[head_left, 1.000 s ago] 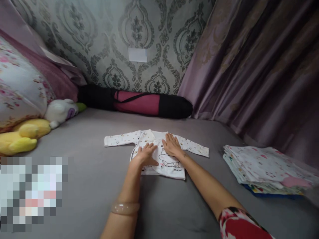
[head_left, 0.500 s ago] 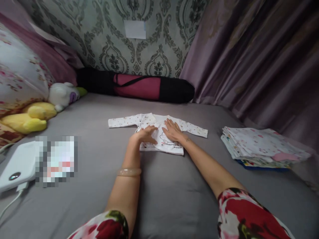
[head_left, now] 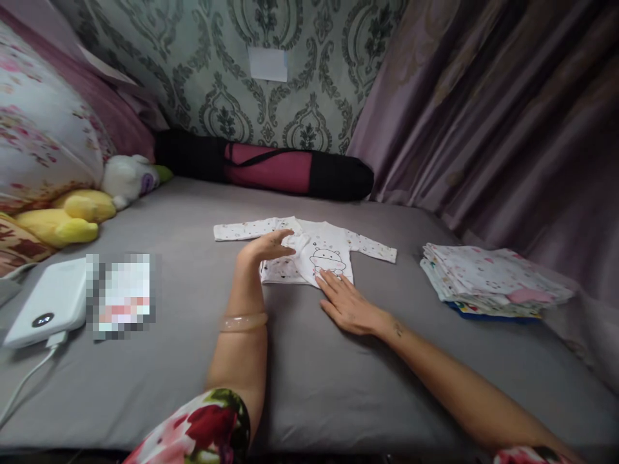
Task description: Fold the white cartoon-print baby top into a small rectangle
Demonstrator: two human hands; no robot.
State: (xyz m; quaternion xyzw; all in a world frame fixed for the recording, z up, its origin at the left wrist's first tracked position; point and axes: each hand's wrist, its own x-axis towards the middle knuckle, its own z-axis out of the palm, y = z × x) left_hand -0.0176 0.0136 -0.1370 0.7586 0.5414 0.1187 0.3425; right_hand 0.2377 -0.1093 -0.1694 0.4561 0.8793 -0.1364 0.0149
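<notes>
A small white baby shirt (head_left: 309, 254) lies spread on the grey sheet, both sleeves stretched out to the sides. It has tiny printed figures and a cartoon animal face on its front. My left hand (head_left: 265, 246) is over the shirt's left half with fingers extended and holds nothing; whether it touches the cloth I cannot tell. Flat at the lower right hem, my right hand (head_left: 349, 303) has its fingers stretched over the bottom of the animal print, its palm partly on the sheet.
A stack of folded clothes (head_left: 493, 277) sits on the right. On the left are a white power bank (head_left: 48, 299) with a cable, a blurred-out item (head_left: 123, 293) and plush toys (head_left: 72, 216). A long black and maroon bag (head_left: 265, 169) lies along the wall.
My right hand has slid down from the shirt's upper front to its lower hem, uncovering the animal print. My left hand has moved slightly up and left. The view has shifted a little.
</notes>
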